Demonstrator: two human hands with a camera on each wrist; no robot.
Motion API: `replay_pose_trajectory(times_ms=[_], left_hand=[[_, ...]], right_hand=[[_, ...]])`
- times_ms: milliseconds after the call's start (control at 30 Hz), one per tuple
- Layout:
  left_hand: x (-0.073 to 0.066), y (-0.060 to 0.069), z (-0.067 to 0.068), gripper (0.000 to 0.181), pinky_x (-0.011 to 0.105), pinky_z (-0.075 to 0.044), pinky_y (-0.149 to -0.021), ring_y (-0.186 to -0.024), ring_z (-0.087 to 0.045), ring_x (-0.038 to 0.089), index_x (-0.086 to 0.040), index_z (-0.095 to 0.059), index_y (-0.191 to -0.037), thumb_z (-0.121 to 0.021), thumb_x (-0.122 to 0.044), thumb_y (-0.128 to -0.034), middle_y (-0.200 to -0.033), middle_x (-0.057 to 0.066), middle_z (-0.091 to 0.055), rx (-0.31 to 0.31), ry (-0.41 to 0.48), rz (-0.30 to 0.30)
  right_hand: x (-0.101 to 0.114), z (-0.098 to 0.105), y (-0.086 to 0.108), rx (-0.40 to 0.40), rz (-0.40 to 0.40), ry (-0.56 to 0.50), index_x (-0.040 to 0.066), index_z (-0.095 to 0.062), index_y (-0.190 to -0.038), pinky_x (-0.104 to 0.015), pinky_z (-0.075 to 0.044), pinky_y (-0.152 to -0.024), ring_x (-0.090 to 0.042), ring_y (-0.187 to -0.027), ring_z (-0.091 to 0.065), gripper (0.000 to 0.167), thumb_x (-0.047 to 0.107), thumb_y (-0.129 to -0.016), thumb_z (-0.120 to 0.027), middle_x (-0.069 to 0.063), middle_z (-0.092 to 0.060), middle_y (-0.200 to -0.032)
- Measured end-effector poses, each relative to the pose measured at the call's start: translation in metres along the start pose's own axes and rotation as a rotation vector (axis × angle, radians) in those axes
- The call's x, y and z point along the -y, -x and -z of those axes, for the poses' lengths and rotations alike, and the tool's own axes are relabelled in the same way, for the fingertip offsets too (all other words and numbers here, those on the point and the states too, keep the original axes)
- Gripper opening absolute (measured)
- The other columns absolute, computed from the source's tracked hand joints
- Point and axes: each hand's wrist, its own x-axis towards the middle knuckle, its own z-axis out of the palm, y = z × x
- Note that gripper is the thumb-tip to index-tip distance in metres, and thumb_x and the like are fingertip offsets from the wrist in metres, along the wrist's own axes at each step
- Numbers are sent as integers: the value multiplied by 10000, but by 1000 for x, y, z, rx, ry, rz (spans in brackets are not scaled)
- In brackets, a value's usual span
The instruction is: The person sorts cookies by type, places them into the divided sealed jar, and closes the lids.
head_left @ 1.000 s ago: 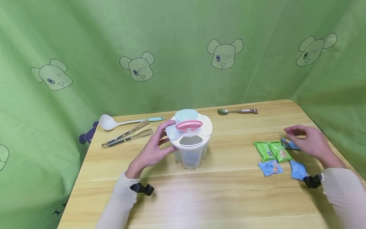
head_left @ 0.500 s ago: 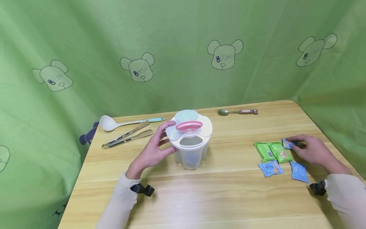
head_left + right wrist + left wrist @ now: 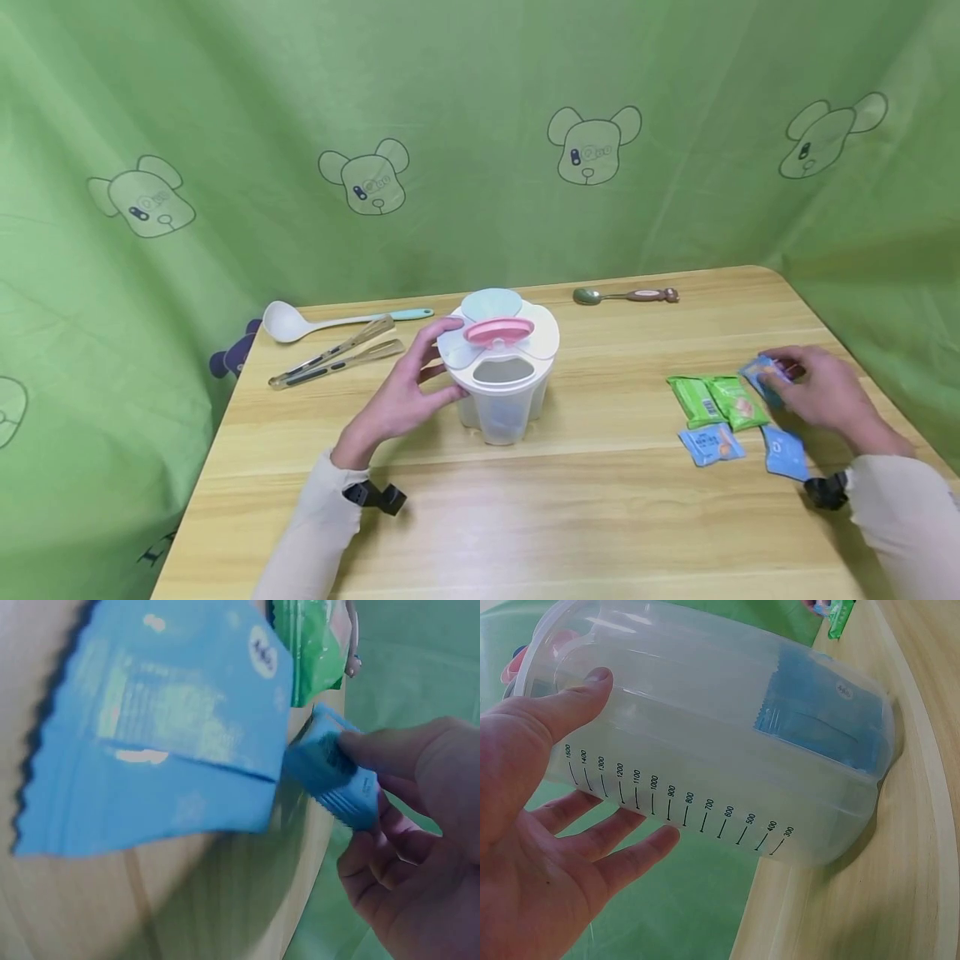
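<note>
My left hand (image 3: 405,392) holds a translucent compartment storage canister (image 3: 705,712) upright on the table, thumb and fingers spread round its side near the top. The canister has a white lid (image 3: 543,337) with a raised pink knob (image 3: 498,332) and a front opening. Through its wall in the left wrist view shows a blue packet (image 3: 821,712) at the bottom. My right hand (image 3: 825,392) pinches a small blue snack packet (image 3: 330,769) between thumb and fingers. Close by lie two green packets (image 3: 718,402) and two blue packets, one nearer (image 3: 711,444), one to the right (image 3: 785,452).
Metal tongs (image 3: 337,354) and a white ladle (image 3: 285,322) with a turquoise handle lie at the back left. A spoon (image 3: 626,295) rests near the back edge. A green curtain (image 3: 480,125) hangs behind the wooden table (image 3: 562,517).
My right hand has come down onto the farthest blue packet and now pinches it, tilting it up. The left hand stays on the canister.
</note>
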Motion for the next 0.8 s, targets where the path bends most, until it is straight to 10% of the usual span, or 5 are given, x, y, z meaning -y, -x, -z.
replay_pose_trajectory(times_ms=[267, 400, 800], left_hand=[[-1, 1, 0, 927, 505, -529, -1244, -1504, -543, 393, -245, -372, -1649, -828, 51, -899, -1707, 111, -423, 2, -3, 9], [0, 1, 0, 928, 504, -530, -1243, -1504, -542, 390, -245, -371, -1650, -824, 58, -899, -1709, 108, -421, 1, -3, 6], [0, -1, 0, 918, 493, -529, -1245, -1500, -547, 401, -243, -374, -1648, -822, 53, -903, -1702, 121, -427, 4, 5, 4]], right_hand=[[19, 7, -1, -149, -45, -118, -25, -719, -1293, -159, -465, -550, 254, -830, -428, 335, 195, -1042, -748, -230, -751, -1106], [36, 10, -5, -216, -49, -141, 23, -749, -1277, -91, -453, -574, 288, -842, -444, 334, 249, -1033, -768, 82, -710, -1018], [103, 13, -20, -291, -67, -246, 21, -741, -1311, 31, -473, -671, 255, -807, -516, 390, 275, -1019, -793, 357, -608, -915]])
